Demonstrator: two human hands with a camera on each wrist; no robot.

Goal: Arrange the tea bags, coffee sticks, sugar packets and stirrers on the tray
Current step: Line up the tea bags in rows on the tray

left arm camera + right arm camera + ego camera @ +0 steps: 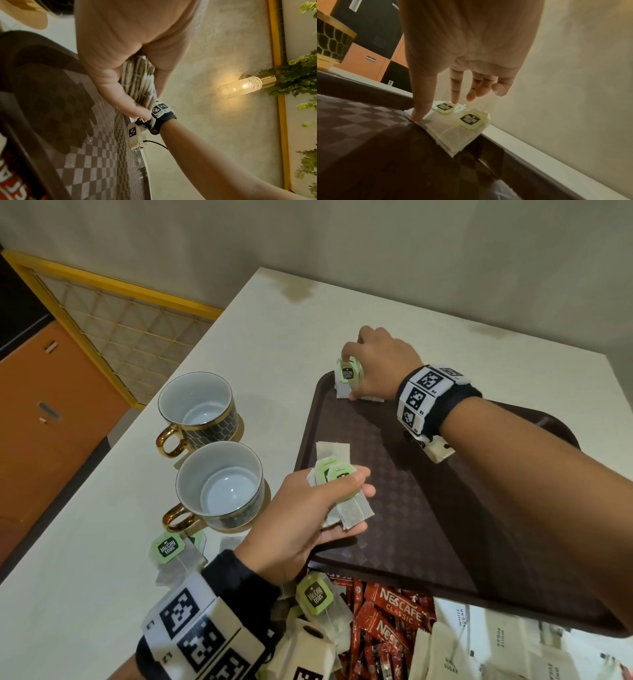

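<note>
A brown checkered tray (428, 525) lies on the white table. At its far left corner a small stack of tea bags (340, 390) with green tags leans on the rim. My right hand (351, 378) is on the stack: the thumb (418, 116) presses its near corner and the index tip touches a tag, fingers fairly straight. My left hand (356, 501) grips a fanned bunch of tea bags (334, 453) over the tray's left side; the left wrist view shows that bunch (137, 75) between thumb and fingers. Red coffee sticks (394, 604) and white sugar packets (507, 642) lie piled off the tray's near edge. No stirrers are in sight.
Two gold-handled cups (197, 409) (221, 484) stand left of the tray. Loose tea bags (168, 549) lie on the table beside my left wrist, and another tea bag (315, 594) tops the pile. The table's left edge drops toward an orange cabinet (41, 422).
</note>
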